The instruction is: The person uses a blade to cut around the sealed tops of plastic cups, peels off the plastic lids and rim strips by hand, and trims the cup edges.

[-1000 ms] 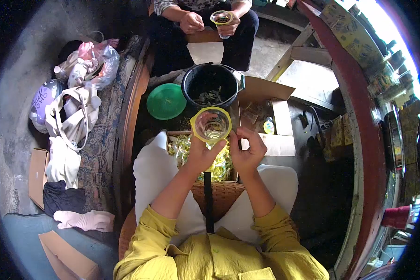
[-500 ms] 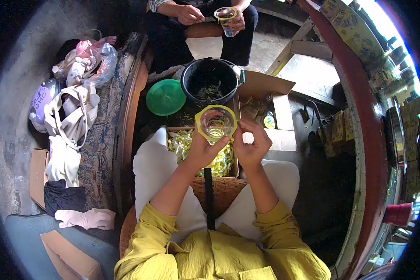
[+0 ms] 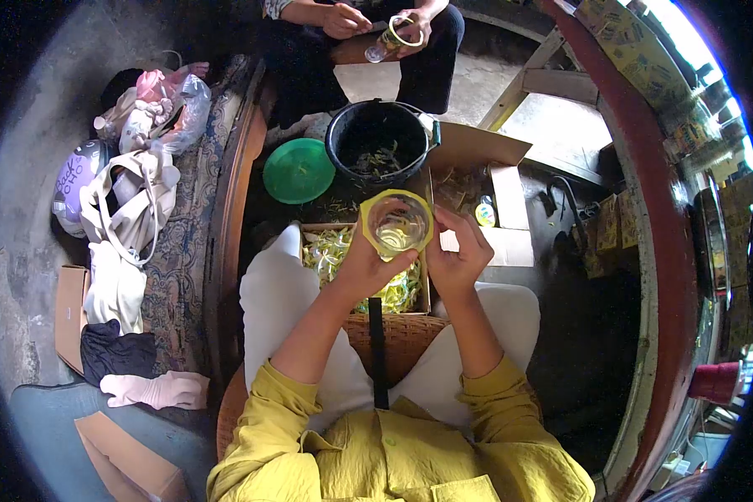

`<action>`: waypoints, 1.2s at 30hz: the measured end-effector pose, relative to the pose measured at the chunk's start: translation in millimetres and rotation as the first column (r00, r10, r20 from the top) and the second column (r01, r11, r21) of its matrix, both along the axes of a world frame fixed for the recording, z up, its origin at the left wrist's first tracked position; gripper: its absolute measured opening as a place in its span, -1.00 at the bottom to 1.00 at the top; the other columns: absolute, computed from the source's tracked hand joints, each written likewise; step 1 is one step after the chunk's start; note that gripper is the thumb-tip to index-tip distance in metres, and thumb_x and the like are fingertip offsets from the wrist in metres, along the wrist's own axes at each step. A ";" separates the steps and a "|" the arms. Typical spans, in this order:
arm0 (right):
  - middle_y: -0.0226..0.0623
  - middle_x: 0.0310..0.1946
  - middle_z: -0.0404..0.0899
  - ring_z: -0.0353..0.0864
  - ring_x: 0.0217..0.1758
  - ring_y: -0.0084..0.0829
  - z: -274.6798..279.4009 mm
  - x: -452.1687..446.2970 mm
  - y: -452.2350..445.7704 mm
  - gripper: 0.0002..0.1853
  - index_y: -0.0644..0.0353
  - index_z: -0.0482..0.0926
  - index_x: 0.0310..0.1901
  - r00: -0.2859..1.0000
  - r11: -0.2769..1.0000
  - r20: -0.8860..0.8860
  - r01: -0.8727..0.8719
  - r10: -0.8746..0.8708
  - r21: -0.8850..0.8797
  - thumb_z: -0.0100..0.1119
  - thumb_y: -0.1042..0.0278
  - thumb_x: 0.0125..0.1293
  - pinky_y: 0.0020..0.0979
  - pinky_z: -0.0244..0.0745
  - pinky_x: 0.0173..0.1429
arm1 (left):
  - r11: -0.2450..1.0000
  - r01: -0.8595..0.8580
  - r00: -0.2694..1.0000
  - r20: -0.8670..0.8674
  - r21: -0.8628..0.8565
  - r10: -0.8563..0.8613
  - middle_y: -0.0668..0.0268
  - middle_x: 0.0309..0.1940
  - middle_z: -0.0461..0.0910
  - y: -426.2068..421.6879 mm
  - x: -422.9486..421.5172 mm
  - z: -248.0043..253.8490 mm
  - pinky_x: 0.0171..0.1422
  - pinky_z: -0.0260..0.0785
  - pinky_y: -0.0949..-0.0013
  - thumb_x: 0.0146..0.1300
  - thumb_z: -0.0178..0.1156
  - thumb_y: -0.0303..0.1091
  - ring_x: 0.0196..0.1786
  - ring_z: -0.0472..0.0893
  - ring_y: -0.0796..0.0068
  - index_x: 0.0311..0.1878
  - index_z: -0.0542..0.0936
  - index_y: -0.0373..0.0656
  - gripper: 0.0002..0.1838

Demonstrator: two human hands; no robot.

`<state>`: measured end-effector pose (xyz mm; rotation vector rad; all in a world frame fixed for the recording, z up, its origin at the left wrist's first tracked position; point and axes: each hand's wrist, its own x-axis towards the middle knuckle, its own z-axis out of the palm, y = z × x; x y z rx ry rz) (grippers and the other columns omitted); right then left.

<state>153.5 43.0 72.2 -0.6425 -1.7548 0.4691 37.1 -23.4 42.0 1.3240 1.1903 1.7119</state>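
1 patterned upholstered seat (image 3: 178, 209) with brown wooden edge (image 3: 240, 163) at left, grey floor (image 3: 485, 84) visible at upper right, 1 wicker seat (image 3: 406, 341) at lower centre, red-painted timber (image 3: 676, 251) at right, bright daylight at upper right

"Back" and "OHO" on purple item (image 3: 74, 194)

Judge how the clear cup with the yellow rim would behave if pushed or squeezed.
The clear cup looks thin-walled and see-through, so it is probably light and may dent if squeezed. Its wall looks smooth, so it could slip a little. The yellow rim has angled corners, which might check rolling if the cup lay on its side.
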 end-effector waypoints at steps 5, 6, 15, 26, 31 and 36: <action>-0.18 -0.50 0.57 0.57 -0.49 -0.36 4.5 1.9 2.1 -0.76 0.26 0.58 -0.31 0.998 0.998 -0.024 -0.051 0.051 -0.019 0.19 0.70 -0.09 -0.50 0.43 -0.42 | 0.998 0.068 0.997 0.020 0.009 -0.068 0.19 0.02 0.31 -1.3 -3.4 0.9 0.22 0.13 0.32 -0.05 0.26 -0.42 0.12 0.32 0.38 0.12 0.22 -0.27 -0.36; -0.18 -0.49 0.57 0.57 -0.48 -0.36 2.7 3.3 3.6 -0.76 0.26 0.58 -0.31 0.998 0.998 -0.012 -0.060 0.060 -0.032 0.19 0.69 -0.09 -0.50 0.44 -0.41 | 0.995 0.100 0.995 0.025 0.005 -0.100 0.20 0.02 0.32 -2.6 -4.7 4.6 0.22 0.13 0.32 -0.05 0.25 -0.42 0.13 0.32 0.38 0.12 0.22 -0.27 -0.37; -0.20 -0.46 0.60 0.59 -0.46 -0.47 -4.7 5.9 1.2 -0.81 0.27 0.57 -0.34 0.991 0.977 -0.109 -0.098 0.079 -0.190 0.24 0.64 -0.06 -0.52 0.47 -0.36 | 0.980 0.177 0.933 0.304 0.086 -0.195 0.22 0.04 0.31 -0.8 -8.2 7.0 0.26 0.09 0.29 -0.07 0.23 -0.40 0.15 0.29 0.38 0.14 0.20 -0.24 -0.34; -0.22 -0.54 0.56 0.58 -0.52 -0.45 4.7 -0.8 -13.8 -0.80 0.30 0.56 -0.36 0.999 0.997 -0.030 -0.036 0.034 -0.071 0.26 0.66 -0.11 -0.54 0.45 -0.43 | 0.998 0.064 0.948 0.312 0.019 -0.067 0.26 0.02 0.31 -3.0 -9.2 8.3 0.21 0.15 0.32 -0.08 0.32 -0.35 0.15 0.28 0.41 0.12 0.22 -0.20 -0.32; -0.20 -0.54 0.56 0.57 -0.53 -0.41 -0.4 0.0 -12.1 -0.79 0.29 0.56 -0.36 1.000 0.999 -0.013 -0.012 0.011 -0.034 0.26 0.67 -0.12 -0.52 0.45 -0.44 | 0.997 0.061 0.967 0.251 -0.053 -0.046 0.26 0.01 0.34 -5.8 -7.3 16.1 0.21 0.16 0.32 -0.07 0.31 -0.38 0.13 0.31 0.41 0.11 0.24 -0.21 -0.34; -0.19 -0.54 0.55 0.58 -0.52 -0.40 6.1 1.7 -7.4 -0.78 0.29 0.56 -0.34 1.000 1.000 -0.011 -0.021 0.021 0.003 0.25 0.67 -0.11 -0.51 0.45 -0.44 | 0.995 0.095 0.981 0.170 -0.025 -0.089 0.25 0.00 0.35 -3.0 -5.6 8.5 0.25 0.11 0.31 -0.09 0.32 -0.37 0.13 0.32 0.41 0.10 0.25 -0.22 -0.34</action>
